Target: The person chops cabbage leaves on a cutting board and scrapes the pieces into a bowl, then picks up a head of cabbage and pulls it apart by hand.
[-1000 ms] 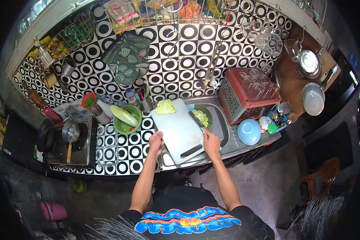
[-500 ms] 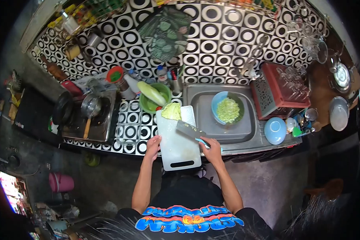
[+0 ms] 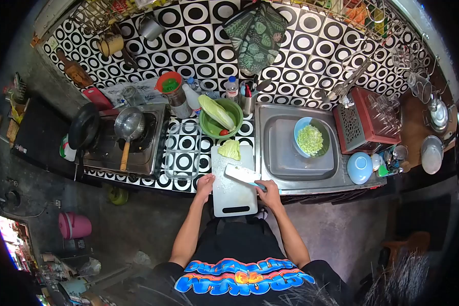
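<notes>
My right hand is wrapped round the blue handle of a broad-bladed cleaver, whose blade lies over the white cutting board. At the board's left edge, my left hand grips the rim with its fingers. A pale green piece of cabbage rests at the far end of the board, beyond the blade. Behind the board, a green bowl holds a whole napa cabbage and a small red item. Chopped cabbage fills a blue bowl in the sink.
A metal sink is on the right, with a red rack and an upturned blue bowl beside it. To the left are a clear glass tray and a stove with a pan. Bottles stand along the wall.
The board has straightened from a slight slant. The cleaver blade now shows its bright flat side. The camera view has shifted, so the counter things appear farther right.
</notes>
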Demonstrator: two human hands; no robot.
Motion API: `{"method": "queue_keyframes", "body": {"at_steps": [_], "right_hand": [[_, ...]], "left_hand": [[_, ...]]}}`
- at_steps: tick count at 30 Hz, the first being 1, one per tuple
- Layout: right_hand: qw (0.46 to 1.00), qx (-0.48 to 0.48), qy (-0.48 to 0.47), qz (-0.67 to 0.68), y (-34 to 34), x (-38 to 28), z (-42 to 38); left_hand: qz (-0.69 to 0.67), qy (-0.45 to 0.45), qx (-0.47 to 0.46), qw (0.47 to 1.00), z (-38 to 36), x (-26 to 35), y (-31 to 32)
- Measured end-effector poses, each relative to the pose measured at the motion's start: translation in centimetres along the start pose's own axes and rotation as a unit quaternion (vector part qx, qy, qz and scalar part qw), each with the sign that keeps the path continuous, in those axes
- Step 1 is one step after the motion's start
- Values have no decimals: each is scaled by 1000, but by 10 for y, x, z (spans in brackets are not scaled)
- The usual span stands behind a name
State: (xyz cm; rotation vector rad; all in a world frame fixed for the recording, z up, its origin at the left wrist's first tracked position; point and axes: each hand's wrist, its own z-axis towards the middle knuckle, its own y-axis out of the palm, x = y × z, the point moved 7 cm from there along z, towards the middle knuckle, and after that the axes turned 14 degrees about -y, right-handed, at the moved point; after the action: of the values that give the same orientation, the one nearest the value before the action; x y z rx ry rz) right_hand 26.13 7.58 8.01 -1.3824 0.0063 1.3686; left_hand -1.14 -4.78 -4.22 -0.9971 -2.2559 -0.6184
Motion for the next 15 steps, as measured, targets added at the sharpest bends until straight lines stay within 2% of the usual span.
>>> {"method": "queue_keyframes", "body": {"at_steps": [3, 9, 10, 13, 15], "right_hand": [[999, 26, 12, -20, 5, -1, -7], [994, 77, 67, -32, 6, -7, -15], [993, 80, 81, -30, 6, -7, -15], [987, 118, 105, -23, -1, -8, -16], [982, 143, 122, -9, -7, -6, -16]], "left_hand": [[31, 22, 72, 997, 16, -1, -9], [70, 81, 138, 985, 20, 8, -6], [93, 93, 187, 974, 15, 13, -4], [232, 154, 231, 932, -3, 32, 17], [220, 156, 159, 950, -3, 34, 43]]}}
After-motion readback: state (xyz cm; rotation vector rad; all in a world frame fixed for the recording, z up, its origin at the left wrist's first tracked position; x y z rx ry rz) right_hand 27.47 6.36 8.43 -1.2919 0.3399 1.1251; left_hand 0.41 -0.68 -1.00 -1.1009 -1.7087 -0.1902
